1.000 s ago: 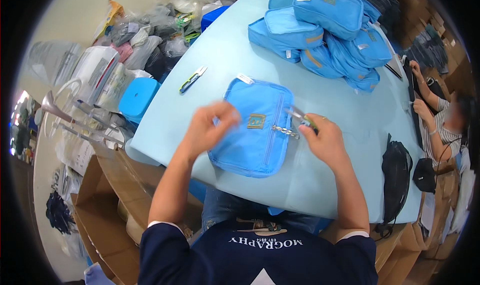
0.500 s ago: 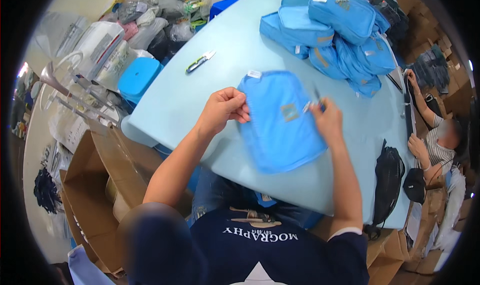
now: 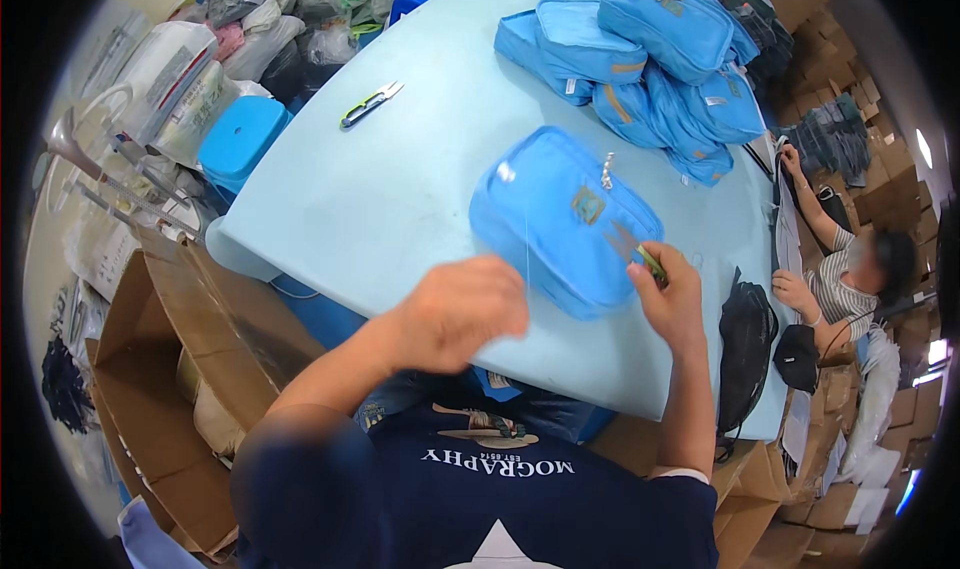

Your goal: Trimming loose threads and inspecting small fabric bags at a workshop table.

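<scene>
Just ahead of the hands, the pouch (image 3: 550,234) lay slantwise on the worktop (image 3: 310,179), its patch (image 3: 587,206) facing up and the patterned zip pull (image 3: 607,172) beyond it. The right hand (image 3: 670,291) gripped green-handled snips (image 3: 653,263), their parted blades over the pouch, near the patch. Nearer the person, the left hand (image 3: 465,311) was curled closed; blur made it hard to tell whether it pinched the thin thread (image 3: 527,234) rising beside its fingertips. Other snips (image 3: 370,106) rested farther left. Blue bags (image 3: 670,39) were heaped beyond the pouch, while a black bag (image 3: 746,359) lay rightward, near a co-worker (image 3: 835,275).
</scene>
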The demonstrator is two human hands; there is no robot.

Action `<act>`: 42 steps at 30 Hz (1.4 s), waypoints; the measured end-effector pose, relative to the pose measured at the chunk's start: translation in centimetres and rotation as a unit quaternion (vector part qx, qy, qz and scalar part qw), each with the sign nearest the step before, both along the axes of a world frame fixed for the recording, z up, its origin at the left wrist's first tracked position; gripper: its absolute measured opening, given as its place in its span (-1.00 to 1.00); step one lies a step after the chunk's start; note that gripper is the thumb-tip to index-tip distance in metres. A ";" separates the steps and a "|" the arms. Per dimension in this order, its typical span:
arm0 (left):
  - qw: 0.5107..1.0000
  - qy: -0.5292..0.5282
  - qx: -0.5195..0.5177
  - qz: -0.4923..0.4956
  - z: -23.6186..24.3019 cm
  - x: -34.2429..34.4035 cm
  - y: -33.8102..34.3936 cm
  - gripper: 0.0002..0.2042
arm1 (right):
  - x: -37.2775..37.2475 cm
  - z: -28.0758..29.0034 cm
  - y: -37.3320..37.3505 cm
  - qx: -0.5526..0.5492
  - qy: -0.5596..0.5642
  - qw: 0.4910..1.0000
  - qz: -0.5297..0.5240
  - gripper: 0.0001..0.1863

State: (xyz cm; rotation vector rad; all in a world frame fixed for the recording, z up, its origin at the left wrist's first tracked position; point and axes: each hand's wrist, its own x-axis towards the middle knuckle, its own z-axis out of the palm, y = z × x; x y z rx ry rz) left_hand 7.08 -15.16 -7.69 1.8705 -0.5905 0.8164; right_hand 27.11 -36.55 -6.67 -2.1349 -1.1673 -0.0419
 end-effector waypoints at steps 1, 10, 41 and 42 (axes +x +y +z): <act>1.000 -0.006 0.014 -0.025 0.9 -0.4 -0.7 -0.96 | -0.8 0.0 0.0 -0.001 0.003 1.000 0.000 -0.72; 0.920 -0.093 -0.374 -0.075 5.7 -1.6 1.5 -0.77 | -5.6 -1.9 2.3 -0.014 -0.068 0.996 0.060 -0.67; 0.896 0.296 -0.206 0.259 -2.9 2.8 5.3 -0.90 | -5.7 -1.6 9.7 -0.055 -0.150 0.980 0.116 -0.73; 0.896 0.294 -0.207 0.260 -2.8 2.8 5.3 -0.90 | -5.8 -1.5 9.8 -0.055 -0.152 0.980 0.118 -0.73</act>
